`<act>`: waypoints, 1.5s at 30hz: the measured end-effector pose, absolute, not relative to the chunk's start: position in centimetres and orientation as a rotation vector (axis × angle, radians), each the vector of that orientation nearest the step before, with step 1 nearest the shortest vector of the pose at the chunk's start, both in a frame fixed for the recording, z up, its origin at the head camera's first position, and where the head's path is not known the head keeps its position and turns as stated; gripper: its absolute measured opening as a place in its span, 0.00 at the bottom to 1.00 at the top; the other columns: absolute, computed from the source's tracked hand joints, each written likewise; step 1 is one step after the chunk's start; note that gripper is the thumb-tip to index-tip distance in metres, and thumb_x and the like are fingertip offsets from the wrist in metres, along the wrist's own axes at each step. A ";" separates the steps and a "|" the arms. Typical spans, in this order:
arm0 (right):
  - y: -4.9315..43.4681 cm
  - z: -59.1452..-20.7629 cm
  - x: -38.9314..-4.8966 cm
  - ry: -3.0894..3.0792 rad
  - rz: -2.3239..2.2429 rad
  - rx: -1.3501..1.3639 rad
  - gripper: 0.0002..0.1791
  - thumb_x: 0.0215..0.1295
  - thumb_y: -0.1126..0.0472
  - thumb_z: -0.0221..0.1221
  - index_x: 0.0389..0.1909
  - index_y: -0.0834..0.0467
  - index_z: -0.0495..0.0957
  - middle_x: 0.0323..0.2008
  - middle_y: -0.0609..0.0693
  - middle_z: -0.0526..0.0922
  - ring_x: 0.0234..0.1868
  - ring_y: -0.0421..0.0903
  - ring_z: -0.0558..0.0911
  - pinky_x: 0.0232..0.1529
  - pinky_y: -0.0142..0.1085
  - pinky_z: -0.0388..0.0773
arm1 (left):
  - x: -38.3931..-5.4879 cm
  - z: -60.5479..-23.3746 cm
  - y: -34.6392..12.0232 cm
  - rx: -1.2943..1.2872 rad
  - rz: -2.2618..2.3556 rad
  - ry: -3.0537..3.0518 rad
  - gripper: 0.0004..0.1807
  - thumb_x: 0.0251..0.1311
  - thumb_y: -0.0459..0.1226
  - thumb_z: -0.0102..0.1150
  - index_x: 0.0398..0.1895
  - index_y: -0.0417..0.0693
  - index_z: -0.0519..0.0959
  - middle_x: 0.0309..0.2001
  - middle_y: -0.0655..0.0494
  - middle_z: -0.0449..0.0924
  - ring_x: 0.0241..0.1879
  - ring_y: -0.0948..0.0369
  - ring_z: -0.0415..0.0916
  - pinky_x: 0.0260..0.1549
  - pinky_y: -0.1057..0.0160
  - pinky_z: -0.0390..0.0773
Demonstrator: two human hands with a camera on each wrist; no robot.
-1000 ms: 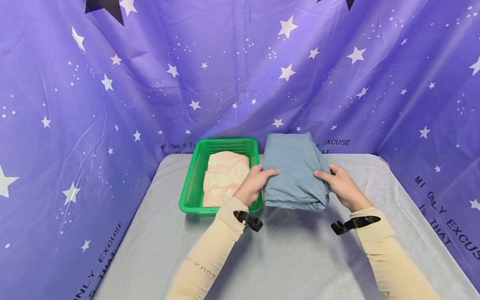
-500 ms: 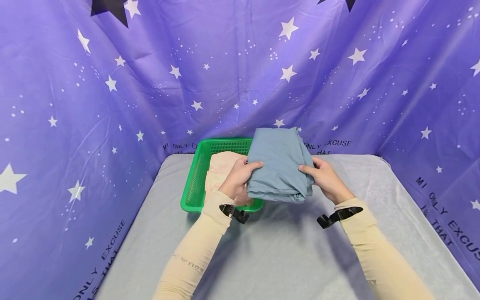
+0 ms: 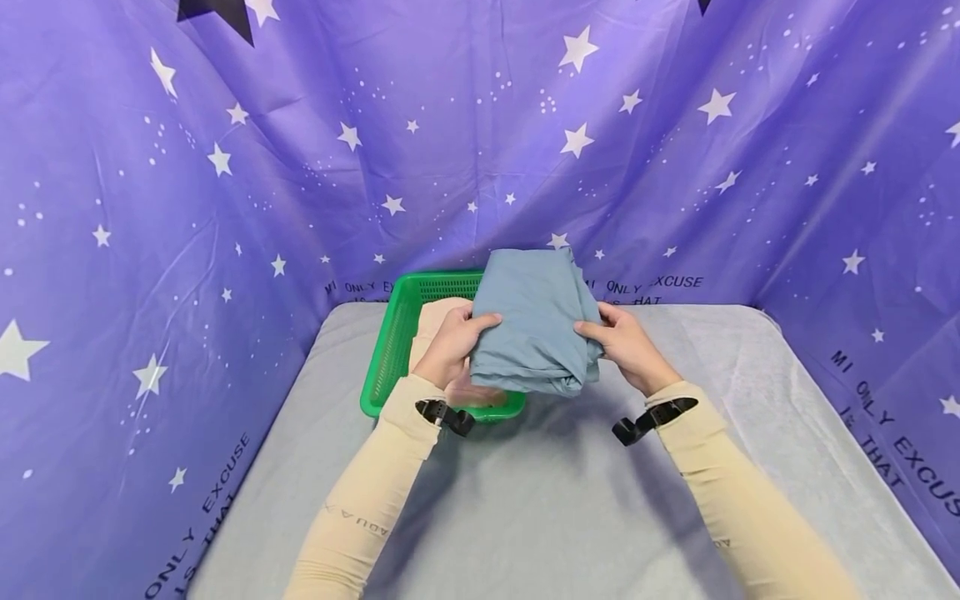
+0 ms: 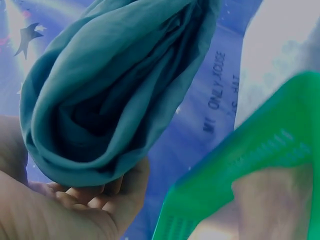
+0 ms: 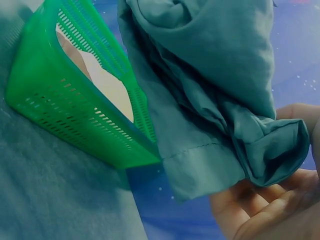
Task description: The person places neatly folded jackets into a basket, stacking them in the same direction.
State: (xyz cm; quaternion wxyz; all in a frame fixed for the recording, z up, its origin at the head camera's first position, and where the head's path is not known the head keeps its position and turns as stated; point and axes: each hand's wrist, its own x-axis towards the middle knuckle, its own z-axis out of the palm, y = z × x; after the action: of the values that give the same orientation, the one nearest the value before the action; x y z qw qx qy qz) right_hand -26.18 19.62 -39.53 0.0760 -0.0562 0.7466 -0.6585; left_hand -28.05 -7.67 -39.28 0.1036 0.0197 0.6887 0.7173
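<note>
Both hands hold a folded blue-grey garment (image 3: 528, 321) in the air, partly over the right side of a green plastic basket (image 3: 380, 367). My left hand (image 3: 452, 340) grips its left edge, thumb on top and fingers beneath. On the opposite edge my right hand (image 3: 626, 343) pinches the cloth the same way. Rolled layers of the garment (image 4: 100, 100) show in the left wrist view, and a stitched hem hangs down in the right wrist view. Inside the basket lies a folded pale pink cloth (image 3: 438, 317), partly hidden by the left hand and the garment.
A table under a light grey cover (image 3: 540, 500) carries the basket near its back edge. Purple curtains with white stars (image 3: 480, 125) hang close behind and on both sides. Each wrist wears a black strap with a small camera (image 3: 446, 414).
Both hands have carried the folded garment leftward and slightly up, from right of the basket to partly over it. The basket and the pink cloth stay in place.
</note>
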 end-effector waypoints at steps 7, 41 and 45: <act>18.1 -40.0 -27.2 2.190 -2.001 -0.175 0.28 0.73 0.62 0.59 0.69 0.70 0.66 0.38 0.40 0.83 0.36 0.35 0.85 0.40 0.31 0.86 | -28.5 -39.2 -9.3 0.042 2.039 2.101 0.24 0.70 0.39 0.61 0.65 0.40 0.76 0.57 0.40 0.81 0.46 0.56 0.82 0.44 0.61 0.83; 10.8 -42.0 -29.5 1.996 -1.984 -0.142 0.31 0.73 0.71 0.54 0.75 0.65 0.61 0.67 0.65 0.72 0.47 0.39 0.80 0.46 0.30 0.81 | -30.2 -40.2 -16.5 -0.104 1.905 2.182 0.29 0.68 0.38 0.62 0.72 0.46 0.70 0.56 0.46 0.79 0.40 0.57 0.82 0.39 0.59 0.85; 10.2 -42.1 -29.5 2.040 -1.955 -0.159 0.31 0.72 0.72 0.54 0.75 0.65 0.61 0.68 0.66 0.73 0.50 0.43 0.80 0.47 0.31 0.81 | -30.1 -40.3 -16.8 -0.142 1.871 2.204 0.34 0.68 0.39 0.62 0.76 0.46 0.64 0.63 0.43 0.76 0.45 0.55 0.80 0.44 0.58 0.83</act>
State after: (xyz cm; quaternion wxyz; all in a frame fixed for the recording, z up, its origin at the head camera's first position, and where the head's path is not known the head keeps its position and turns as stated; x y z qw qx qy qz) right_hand -29.47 10.18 -42.09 0.1551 -0.0554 0.7121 -0.6825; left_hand -30.14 -16.83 -40.29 0.1233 -0.0486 0.7556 0.6415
